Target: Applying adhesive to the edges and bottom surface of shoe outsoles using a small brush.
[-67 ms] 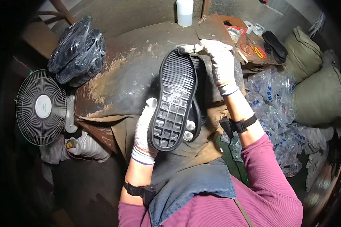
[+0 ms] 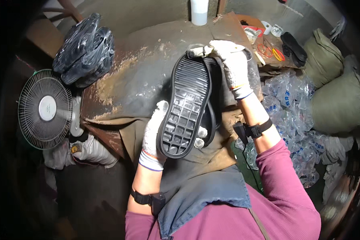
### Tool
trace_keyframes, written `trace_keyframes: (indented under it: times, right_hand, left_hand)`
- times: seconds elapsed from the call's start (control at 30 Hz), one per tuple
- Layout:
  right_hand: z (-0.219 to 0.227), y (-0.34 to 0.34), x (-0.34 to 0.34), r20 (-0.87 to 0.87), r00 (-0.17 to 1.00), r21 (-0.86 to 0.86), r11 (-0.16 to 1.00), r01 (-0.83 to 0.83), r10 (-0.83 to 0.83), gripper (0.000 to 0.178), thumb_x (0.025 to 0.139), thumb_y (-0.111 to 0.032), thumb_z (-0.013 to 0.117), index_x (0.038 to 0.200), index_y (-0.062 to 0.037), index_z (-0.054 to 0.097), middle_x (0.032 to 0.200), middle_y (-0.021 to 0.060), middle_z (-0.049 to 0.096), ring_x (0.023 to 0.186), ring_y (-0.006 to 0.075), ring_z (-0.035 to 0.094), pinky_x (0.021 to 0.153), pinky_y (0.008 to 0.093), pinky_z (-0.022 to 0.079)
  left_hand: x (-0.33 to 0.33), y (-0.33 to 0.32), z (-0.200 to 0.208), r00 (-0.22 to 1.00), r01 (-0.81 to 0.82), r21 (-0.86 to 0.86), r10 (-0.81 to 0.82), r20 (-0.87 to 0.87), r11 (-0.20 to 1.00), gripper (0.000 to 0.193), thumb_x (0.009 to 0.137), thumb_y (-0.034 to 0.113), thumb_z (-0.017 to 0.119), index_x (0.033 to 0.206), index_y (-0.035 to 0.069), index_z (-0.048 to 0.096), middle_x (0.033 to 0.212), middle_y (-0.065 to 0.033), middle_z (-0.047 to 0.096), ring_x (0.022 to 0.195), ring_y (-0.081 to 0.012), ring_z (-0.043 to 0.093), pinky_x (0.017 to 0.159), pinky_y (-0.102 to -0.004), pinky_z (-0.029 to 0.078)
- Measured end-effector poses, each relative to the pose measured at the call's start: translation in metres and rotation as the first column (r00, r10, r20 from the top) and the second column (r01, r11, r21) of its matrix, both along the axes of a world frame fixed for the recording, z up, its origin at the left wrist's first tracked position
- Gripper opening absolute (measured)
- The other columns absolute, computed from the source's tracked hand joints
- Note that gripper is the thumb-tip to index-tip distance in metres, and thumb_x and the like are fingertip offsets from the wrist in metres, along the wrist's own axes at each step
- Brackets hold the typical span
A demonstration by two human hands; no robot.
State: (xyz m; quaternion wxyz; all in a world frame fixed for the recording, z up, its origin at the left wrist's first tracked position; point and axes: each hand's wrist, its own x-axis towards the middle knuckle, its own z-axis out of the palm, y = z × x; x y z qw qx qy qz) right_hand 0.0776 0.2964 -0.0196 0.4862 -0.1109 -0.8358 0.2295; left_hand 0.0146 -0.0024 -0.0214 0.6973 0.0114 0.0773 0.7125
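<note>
A pair of black shoe soles (image 2: 184,108), one overlapping the other, stands tilted in front of me with ribbed and gridded treads showing. My left hand (image 2: 154,130), in a white knit glove, is closed round the lower part, and its fingertips show at the right side of the front sole. In my right hand (image 2: 233,64), also gloved, is a pale stick-like thing (image 2: 198,51) with a cloth-like end tied by a black band. That end lies against the top of the front sole. The right fingers are bent over it, and its exact kind is unclear.
A worn brown bench (image 2: 136,72) carries a white bottle (image 2: 199,14) at the back. Orange-handled scissors (image 2: 278,54) and another black sole (image 2: 293,49) lie at right, above clear plastic bags (image 2: 288,100) and green sacks (image 2: 334,108). At left are a fan (image 2: 47,108) and a black plastic bag (image 2: 84,52).
The view has shifted a little, so the bench and surroundings sit slightly to the right and higher. Both hands keep their hold, with the soles leaning slightly more to the right.
</note>
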Motion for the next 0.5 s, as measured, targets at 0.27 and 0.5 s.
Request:
trace_keyframes:
  times: [0.27,0.5]
  right_hand:
    - [0.017,-0.098,0.012,0.101,0.956,-0.245,0.939,-0.243,0.274,0.021,0.098,-0.014,0.064,0.115,-0.0082,0.075,0.108,0.0090,0.076,0.103,0.0266,0.071,0.096,0.0346,0.055]
    - [0.019,-0.157,0.040,-0.101,0.806,-0.613,0.601,-0.512,0.583,0.015,0.090,-0.007,0.076,0.104,-0.0045,0.080,0.108,0.0050,0.081,0.105,0.0137,0.074,0.124,0.0400,0.033]
  left_hand:
    - [-0.005,-0.012,-0.013,0.997,-0.079,-0.015,0.079,-0.011,0.997,0.083,0.105,0.064,0.043,0.155,-0.002,0.043,0.148,-0.0295,0.054,0.110,-0.0569,0.067,0.090,-0.0679,0.059]
    - [-0.016,0.000,-0.058,0.981,-0.191,0.510,0.181,0.070,0.839,0.090,0.099,0.075,0.040,0.161,0.010,0.040,0.162,-0.0110,0.048,0.153,-0.0285,0.036,0.129,-0.0499,0.022]
